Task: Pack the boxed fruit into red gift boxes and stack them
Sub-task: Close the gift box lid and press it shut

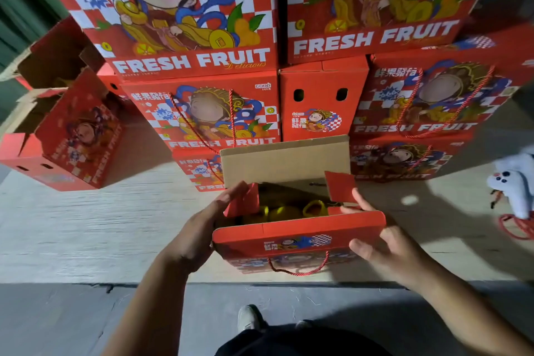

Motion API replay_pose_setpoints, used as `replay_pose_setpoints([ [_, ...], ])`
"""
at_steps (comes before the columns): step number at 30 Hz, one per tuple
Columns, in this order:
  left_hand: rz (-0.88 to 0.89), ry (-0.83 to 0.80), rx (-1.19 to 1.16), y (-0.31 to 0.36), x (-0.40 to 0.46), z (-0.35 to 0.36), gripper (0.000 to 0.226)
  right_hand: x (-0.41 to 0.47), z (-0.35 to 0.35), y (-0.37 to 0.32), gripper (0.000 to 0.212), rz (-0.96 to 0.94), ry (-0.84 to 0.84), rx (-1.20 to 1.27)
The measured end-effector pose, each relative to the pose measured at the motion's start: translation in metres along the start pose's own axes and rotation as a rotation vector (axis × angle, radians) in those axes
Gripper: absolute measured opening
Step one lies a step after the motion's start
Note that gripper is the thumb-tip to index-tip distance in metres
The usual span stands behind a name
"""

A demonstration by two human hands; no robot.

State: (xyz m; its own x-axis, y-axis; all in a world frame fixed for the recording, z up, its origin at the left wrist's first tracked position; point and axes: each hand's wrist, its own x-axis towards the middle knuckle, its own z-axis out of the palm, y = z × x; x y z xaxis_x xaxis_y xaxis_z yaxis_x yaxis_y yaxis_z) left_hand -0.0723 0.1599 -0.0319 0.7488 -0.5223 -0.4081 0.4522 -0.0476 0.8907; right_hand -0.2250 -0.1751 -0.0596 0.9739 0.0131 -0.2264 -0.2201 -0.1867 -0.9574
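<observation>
An open red gift box (297, 235) stands on the floor in front of me, its brown far flap (286, 160) raised. Yellow fruit packaging (289, 211) shows inside. My left hand (202, 228) presses the box's left side, with its fingers on the small red left flap (244, 201). My right hand (381, 243) hovers open at the right corner, its fingertips close to the red right flap (341, 186); I cannot tell whether they touch it. A red cord handle (297, 270) hangs from the near face.
A wall of stacked red "FRESH FRUIT" gift boxes (202, 113) rises just behind the open box. Another open red box (72, 136) stands at the left. A white plush toy (514, 182) and a red cord (517, 227) lie at the right. My shoe (248, 318) is below.
</observation>
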Motion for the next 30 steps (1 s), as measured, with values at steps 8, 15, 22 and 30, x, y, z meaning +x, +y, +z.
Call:
replay_pose_setpoints([
  [8,0.051,0.122,0.052,-0.007,0.008,0.006,0.072,0.0,0.013,0.0,0.062,-0.036,0.157,0.074],
  [15,0.036,0.037,0.081,0.007,0.025,0.006,0.071,0.001,-0.001,0.001,0.081,0.04,0.026,0.261],
  [22,0.29,0.232,0.185,-0.014,0.033,-0.001,0.054,-0.003,0.008,-0.007,0.078,0.016,0.1,0.504],
  [30,0.311,0.316,0.781,-0.025,0.051,-0.004,0.045,-0.015,0.005,-0.007,0.11,0.012,-0.059,0.659],
])
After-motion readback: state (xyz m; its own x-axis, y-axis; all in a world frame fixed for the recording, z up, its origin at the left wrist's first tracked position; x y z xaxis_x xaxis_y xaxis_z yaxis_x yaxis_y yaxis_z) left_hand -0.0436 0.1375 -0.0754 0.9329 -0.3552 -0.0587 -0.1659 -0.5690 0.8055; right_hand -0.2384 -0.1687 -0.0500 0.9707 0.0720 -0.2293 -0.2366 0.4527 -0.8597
